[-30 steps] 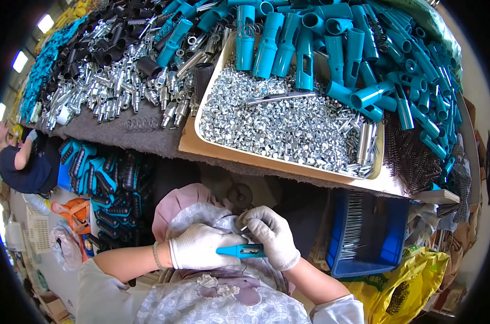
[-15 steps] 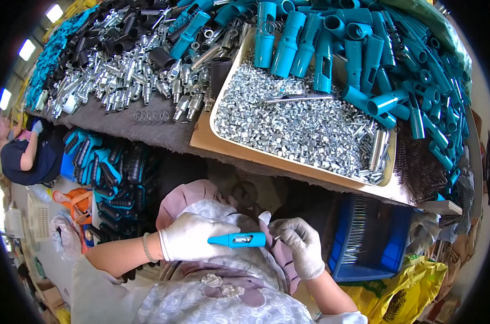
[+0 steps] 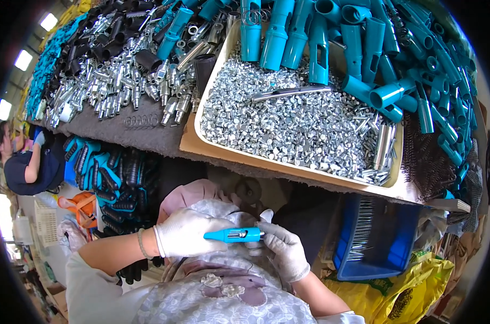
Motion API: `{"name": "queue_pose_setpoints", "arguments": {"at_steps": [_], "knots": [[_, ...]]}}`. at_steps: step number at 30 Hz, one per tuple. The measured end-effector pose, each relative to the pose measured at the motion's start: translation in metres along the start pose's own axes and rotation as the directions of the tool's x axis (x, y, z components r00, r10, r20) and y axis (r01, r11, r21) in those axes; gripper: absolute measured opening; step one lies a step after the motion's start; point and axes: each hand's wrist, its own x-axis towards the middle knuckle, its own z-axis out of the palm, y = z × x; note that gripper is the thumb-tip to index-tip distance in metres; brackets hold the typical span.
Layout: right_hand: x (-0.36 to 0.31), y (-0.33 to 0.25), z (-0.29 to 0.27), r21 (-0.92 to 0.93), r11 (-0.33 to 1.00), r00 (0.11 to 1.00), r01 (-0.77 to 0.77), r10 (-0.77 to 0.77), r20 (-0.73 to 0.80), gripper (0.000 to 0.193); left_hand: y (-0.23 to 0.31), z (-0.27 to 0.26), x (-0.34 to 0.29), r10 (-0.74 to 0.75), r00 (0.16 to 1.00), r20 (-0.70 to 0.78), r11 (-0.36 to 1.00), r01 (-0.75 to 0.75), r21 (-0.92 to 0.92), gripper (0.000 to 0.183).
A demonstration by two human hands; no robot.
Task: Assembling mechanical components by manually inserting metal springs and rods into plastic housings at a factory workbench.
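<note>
My left hand [image 3: 188, 233], in a white glove, is closed around the narrow end of a teal tube [image 3: 220, 236] held level above my lap. Through the slot in the tube's side a silvery metal part shows. At the tube's wide right end, my gloved right hand [image 3: 284, 251] has its thumb and fingers pinched on a small metal piece [image 3: 262, 235] that sticks out of the opening. How far this piece reaches inside I cannot tell, and the fingers hide most of it.
A cream tray [image 3: 200, 127] of small metal pieces stands on the bench ahead, teal tubes [image 3: 386, 94] piled over and beside it. Metal fittings [image 3: 112, 89] lie to its left. Below the bench are a blue bin [image 3: 382, 264] of thin rods and black-and-teal handles [image 3: 112, 183].
My right hand has moved left to the tube's open end, bringing the small metal piece into it. The tube has shifted slightly left and up. The view has moved a little too.
</note>
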Motion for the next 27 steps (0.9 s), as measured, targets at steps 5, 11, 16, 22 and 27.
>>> {"name": "queue_pose_setpoints", "arguments": {"at_steps": [5,11,16,22,27], "knots": [[0.003,-0.001,0.0,-0.3,0.951,0.99,0.078,-0.11,-0.09,0.027,0.003,0.0,0.002,-0.085,0.996,0.014,0.994,0.086,-0.065,0.041],[0.005,-0.007,0.003,-0.215,0.975,0.989,0.055,-0.083,-0.125,0.02,0.016,-0.008,0.005,-0.032,0.998,-0.047,0.997,0.035,0.062,0.038],[0.004,-0.011,0.004,-0.383,0.923,0.983,0.046,-0.111,-0.148,0.019,0.022,-0.01,0.002,-0.023,0.997,-0.069,0.996,0.029,0.082,0.039],[0.01,-0.018,-0.001,-0.274,0.961,0.996,0.046,-0.066,-0.065,0.017,0.011,0.008,-0.007,0.034,0.986,-0.163,0.993,-0.015,0.117,0.04],[0.01,-0.018,-0.002,-0.185,0.983,1.0,-0.016,0.012,-0.024,0.013,0.022,-0.001,-0.013,-0.057,0.993,-0.105,0.993,0.067,0.096,0.04]]}}
